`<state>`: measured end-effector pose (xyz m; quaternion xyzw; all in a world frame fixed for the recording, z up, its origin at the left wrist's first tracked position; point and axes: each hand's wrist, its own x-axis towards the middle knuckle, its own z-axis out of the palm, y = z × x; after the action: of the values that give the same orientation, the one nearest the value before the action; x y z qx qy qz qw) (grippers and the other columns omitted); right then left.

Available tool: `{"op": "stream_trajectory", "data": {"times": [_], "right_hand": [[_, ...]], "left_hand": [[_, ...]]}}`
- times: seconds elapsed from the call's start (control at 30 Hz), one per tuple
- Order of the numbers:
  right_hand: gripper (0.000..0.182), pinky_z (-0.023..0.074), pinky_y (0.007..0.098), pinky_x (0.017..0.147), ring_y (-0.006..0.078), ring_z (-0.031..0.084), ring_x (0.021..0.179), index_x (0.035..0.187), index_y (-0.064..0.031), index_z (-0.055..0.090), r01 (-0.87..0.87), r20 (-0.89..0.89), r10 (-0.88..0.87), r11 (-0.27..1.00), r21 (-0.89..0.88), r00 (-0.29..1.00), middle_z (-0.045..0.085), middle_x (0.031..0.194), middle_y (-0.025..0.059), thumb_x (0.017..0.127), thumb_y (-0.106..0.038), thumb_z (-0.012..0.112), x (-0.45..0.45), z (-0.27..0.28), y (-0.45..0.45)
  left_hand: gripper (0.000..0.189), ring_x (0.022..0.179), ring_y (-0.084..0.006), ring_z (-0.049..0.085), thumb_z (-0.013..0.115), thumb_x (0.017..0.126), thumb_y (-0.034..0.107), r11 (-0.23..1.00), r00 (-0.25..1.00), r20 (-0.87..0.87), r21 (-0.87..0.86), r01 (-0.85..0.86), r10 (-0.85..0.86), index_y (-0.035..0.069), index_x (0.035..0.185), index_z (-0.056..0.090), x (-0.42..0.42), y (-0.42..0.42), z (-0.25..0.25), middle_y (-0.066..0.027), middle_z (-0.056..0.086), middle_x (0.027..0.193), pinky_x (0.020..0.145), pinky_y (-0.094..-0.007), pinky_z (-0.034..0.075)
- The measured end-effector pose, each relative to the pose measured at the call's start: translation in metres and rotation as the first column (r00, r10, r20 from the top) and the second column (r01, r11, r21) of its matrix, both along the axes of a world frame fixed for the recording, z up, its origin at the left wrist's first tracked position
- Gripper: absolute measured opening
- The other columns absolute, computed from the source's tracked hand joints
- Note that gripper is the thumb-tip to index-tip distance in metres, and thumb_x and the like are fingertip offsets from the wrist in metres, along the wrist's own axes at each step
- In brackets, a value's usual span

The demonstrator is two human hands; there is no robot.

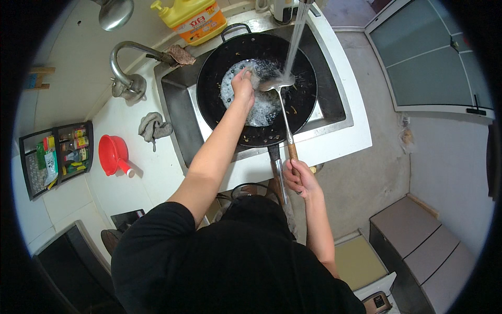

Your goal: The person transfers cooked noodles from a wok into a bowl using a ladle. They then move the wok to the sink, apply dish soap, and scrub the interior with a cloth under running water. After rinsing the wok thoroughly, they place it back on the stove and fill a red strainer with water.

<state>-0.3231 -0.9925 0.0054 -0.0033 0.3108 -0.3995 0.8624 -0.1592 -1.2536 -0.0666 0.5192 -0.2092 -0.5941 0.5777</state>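
Note:
My right hand [302,178] grips the wooden handle of a metal wok spatula [285,110]. The spatula's head lies over a large black wok [211,106] set across the sink [176,94]. Bunched in my left hand [244,88] is a greyish cloth [254,76], close beside the spatula's head. Water [295,43] streams from above onto that metal head. Foamy water [262,114] and small food scraps lie in the wok. Its long handle [277,172] points towards me, past my right hand.
A yellow detergent jug [192,19] stands behind the wok. At the left are a curved metal faucet [121,66], a crumpled grey rag [153,127], a red plastic ladle [113,155] and a wall rack of bottles [59,155]. A metal ladle [115,15] hangs above.

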Motion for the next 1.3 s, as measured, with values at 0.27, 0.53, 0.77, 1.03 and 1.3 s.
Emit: {"op": "stream_trajectory", "data": {"times": [0.27,0.53,0.77,1.03,1.3], "right_hand": [[0.026,0.0214,0.0203,0.026,0.0059,0.027,0.031,0.076,-0.0099,0.042,-0.170,-0.237,0.168,0.985,0.013,0.957,0.034,0.049,-0.0022,0.095,-0.028,0.044,-0.001,0.012,-0.007],[0.026,0.0193,0.0207,0.026,0.0063,0.025,0.029,0.075,-0.0098,0.041,-0.138,-0.203,0.137,0.990,0.009,0.969,0.034,0.049,-0.0013,0.094,-0.028,0.045,0.003,0.006,-0.012],[0.026,0.0189,0.0205,0.025,0.0062,0.025,0.029,0.075,-0.0100,0.041,-0.100,-0.157,0.095,0.995,-0.028,0.983,0.033,0.048,-0.0019,0.094,-0.028,0.045,0.003,0.008,-0.006],[0.023,0.0185,0.0213,0.024,0.0070,0.028,0.028,0.076,-0.0098,0.041,-0.146,-0.211,0.145,0.989,0.013,0.967,0.035,0.048,-0.0013,0.094,-0.024,0.045,0.000,0.010,0.009],[0.021,0.0186,0.0226,0.025,0.0088,0.030,0.027,0.079,-0.0097,0.039,-0.004,-0.342,0.026,0.998,0.064,0.939,0.038,0.049,0.0001,0.094,-0.023,0.045,-0.035,0.069,0.054]], "left_hand": [[0.034,0.104,-0.0341,0.055,0.044,0.091,0.029,0.690,0.277,0.911,0.012,0.723,-0.306,0.014,0.119,0.057,-0.015,0.016,0.028,-0.0176,0.061,0.107,0.092,-0.0418,0.039],[0.047,0.127,-0.0382,0.034,0.036,0.092,0.039,0.608,-0.043,0.977,0.164,0.777,-0.208,0.020,0.134,0.041,-0.025,0.046,0.025,-0.0195,0.048,0.128,0.105,-0.0507,0.020],[0.035,0.116,-0.0356,0.047,0.043,0.091,0.029,0.642,0.038,0.968,0.134,0.755,-0.247,0.018,0.122,0.055,-0.017,0.037,0.035,-0.0175,0.056,0.118,0.098,-0.0482,0.033],[0.029,0.089,-0.0321,0.062,0.044,0.090,0.010,0.753,0.400,0.901,-0.145,0.642,-0.168,0.008,0.117,0.056,0.017,0.016,0.009,-0.0199,0.063,0.095,0.076,-0.0362,0.049],[0.037,0.076,-0.0395,0.062,0.046,0.085,0.007,0.654,0.069,0.962,0.127,0.746,-0.266,0.002,0.121,0.048,0.050,0.026,-0.017,-0.0250,0.062,0.085,0.068,-0.0466,0.049]]}}
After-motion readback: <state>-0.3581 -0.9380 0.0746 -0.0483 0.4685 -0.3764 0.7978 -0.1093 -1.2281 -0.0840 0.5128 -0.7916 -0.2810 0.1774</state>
